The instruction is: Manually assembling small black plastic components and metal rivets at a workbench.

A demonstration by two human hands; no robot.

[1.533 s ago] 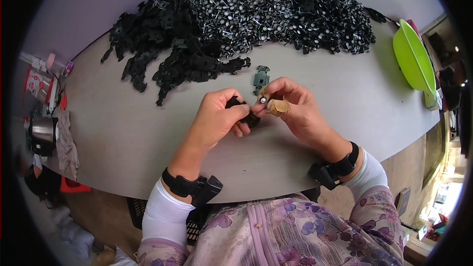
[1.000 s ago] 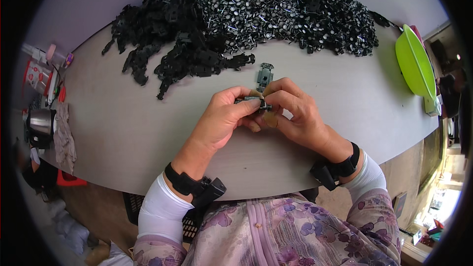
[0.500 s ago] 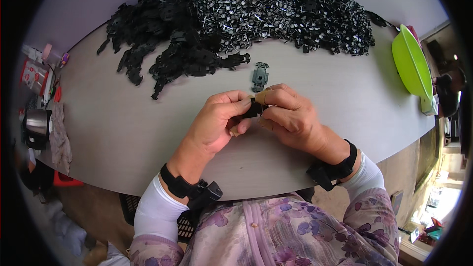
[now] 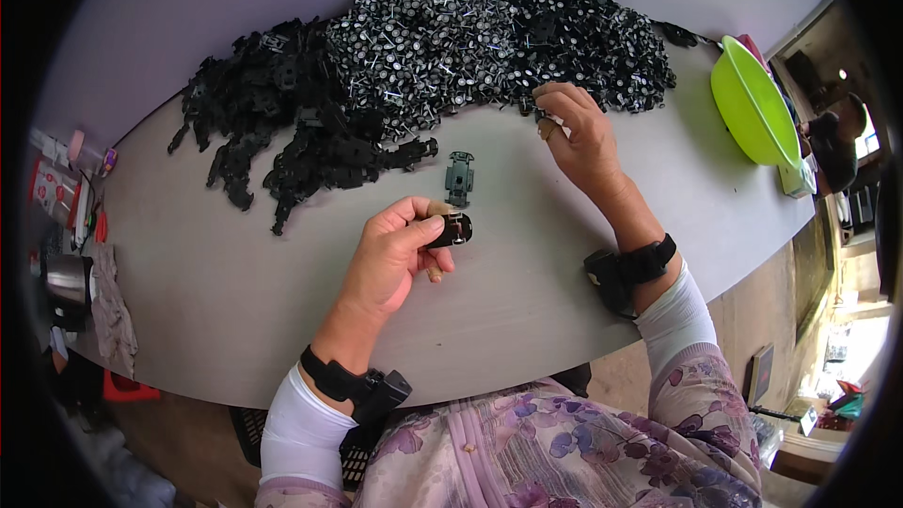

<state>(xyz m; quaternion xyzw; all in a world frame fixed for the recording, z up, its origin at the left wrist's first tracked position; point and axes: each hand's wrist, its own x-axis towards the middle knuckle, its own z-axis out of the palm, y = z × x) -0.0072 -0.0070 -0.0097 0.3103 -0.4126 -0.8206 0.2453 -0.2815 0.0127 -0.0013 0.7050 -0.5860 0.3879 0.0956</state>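
My left hand (image 4: 381, 249) is closed round a small black toy car part (image 4: 458, 229), gripped between thumb and fingers, with a thin metal axle showing across its hollow side. Beyond it on the table lies a single dark toy car chassis (image 4: 459, 179). My right hand (image 4: 585, 136) is at the near edge of a heap of black wheels on axles (image 4: 602, 52). Its thumb and fingertips close together around a small dark piece, too small to name surely.
A heap of silver-faced wheels on axles (image 4: 423, 28) stands at the back middle. Left of it spreads a pile of black chassis (image 4: 254, 85). A lime green basin (image 4: 752, 103) is at the far right. A crumpled cloth (image 4: 113, 310) and a metal kettle (image 4: 68, 277) are at the left edge.
My right hand has left the car part and reached away to the black wheel heap. The left hand keeps hold of the part, now with its hollow side showing. The view has shifted slightly.
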